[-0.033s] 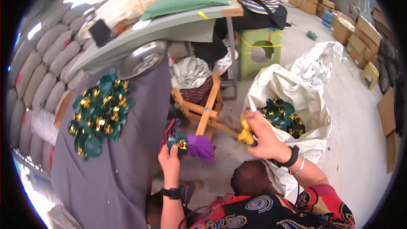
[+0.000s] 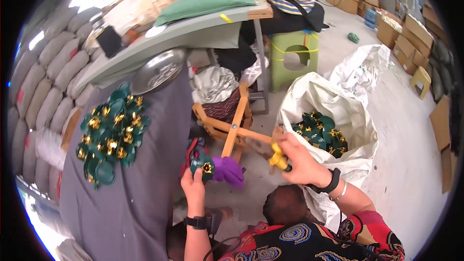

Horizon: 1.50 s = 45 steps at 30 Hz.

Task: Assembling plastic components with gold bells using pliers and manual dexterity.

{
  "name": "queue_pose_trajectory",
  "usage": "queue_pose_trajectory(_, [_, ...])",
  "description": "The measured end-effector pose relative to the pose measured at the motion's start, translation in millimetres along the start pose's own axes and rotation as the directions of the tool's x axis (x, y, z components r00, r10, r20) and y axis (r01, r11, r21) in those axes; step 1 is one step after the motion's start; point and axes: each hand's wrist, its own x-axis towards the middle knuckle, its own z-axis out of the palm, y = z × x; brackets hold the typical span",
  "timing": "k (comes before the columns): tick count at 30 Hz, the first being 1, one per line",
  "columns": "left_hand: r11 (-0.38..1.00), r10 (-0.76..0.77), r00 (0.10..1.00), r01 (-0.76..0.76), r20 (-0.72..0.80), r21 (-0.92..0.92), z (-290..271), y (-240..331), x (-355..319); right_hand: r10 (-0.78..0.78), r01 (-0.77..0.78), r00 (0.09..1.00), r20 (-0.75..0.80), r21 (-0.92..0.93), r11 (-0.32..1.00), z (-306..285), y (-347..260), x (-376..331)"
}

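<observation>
Grey cloth-covered table (image 2: 140,203) at left; left hand (image 2: 193,186) pinches a green bow with gold centre (image 2: 203,166), right hand (image 2: 302,164) grips a yellow piece (image 2: 279,159); the loosely held bow could drop.

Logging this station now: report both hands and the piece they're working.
Left hand pinches green-and-gold flower with purple part. Right hand grips yellow-handled tool. White sack of flowers beside it, nothing between.

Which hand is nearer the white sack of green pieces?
Right. The right hand is beside the white sack; the left hand is farther left, holding a green piece.
</observation>
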Motion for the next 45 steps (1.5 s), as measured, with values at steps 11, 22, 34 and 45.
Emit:
queue_pose_trajectory(11, [0.984, -0.133, 0.985, 0.145, 0.114, -0.101, 45.4, -37.8, 22.5, 0.315, -0.335, 0.937, 0.154, 0.128, 0.933, 22.9, 74.1, -51.7])
queue_pose_trajectory(22, [0.979, -0.072, 0.997, 0.076, -0.028, 0.188, 61.8, -23.3, 30.3, 0.448, -0.448, 0.894, 0.02, 0.107, 0.888, 24.7, 117.3, -45.2])
queue_pose_trajectory(34, [0.985, 0.136, 0.99, -0.133, -0.022, 0.113, 65.5, -54.9, 20.5, 0.378, -0.365, 0.923, -0.076, 0.142, 0.92, 42.0, 117.7, -75.0])
queue_pose_trajectory(45, [0.968, 0.21, 0.978, -0.211, 0.019, 0.138, 69.8, -81.3, 34.0, 0.55, -0.472, 0.783, -0.29, 0.299, 0.83, -8.4, 89.0, -44.4])
